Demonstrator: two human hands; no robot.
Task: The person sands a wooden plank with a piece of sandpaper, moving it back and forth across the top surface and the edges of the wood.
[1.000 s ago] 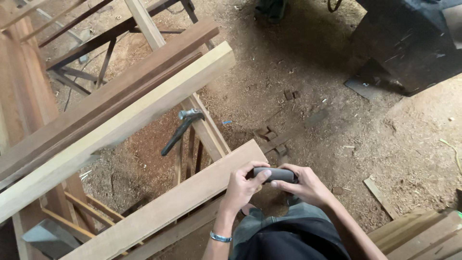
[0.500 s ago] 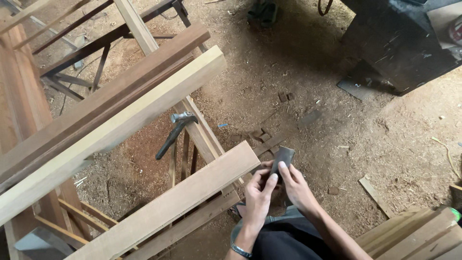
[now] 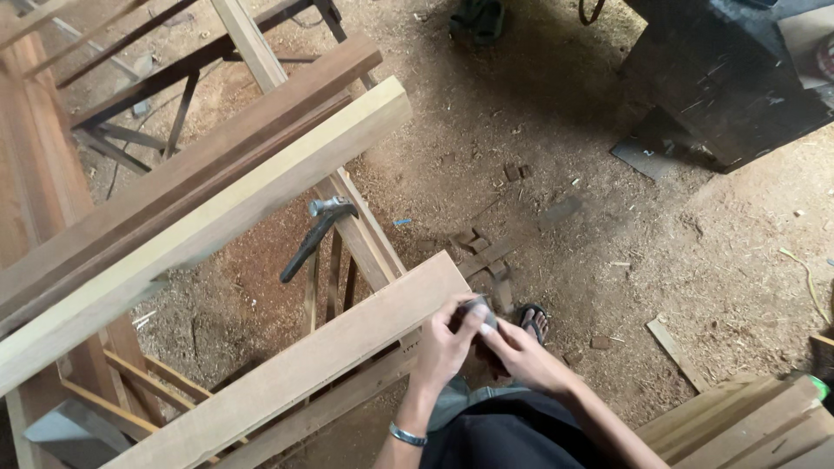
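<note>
Both hands, left hand (image 3: 447,343) and right hand (image 3: 521,352), clamp fingers on a small grey block (image 3: 477,308) (beside the plank (image 3: 304,365)).

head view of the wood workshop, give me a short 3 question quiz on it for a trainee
1. True or false: the dark-handled claw hammer lies on the sawdust floor.
2. What do both hands hold? A) a small grey block B) a saw C) a paint brush
3. Fill in: the left hand wears a metal ______ at the wrist.

Key
1. False: it rests on a slanted wooden rail.
2. A, at the end of the long pale wooden plank, with the right hand beside it.
3. Bracelet.
</note>
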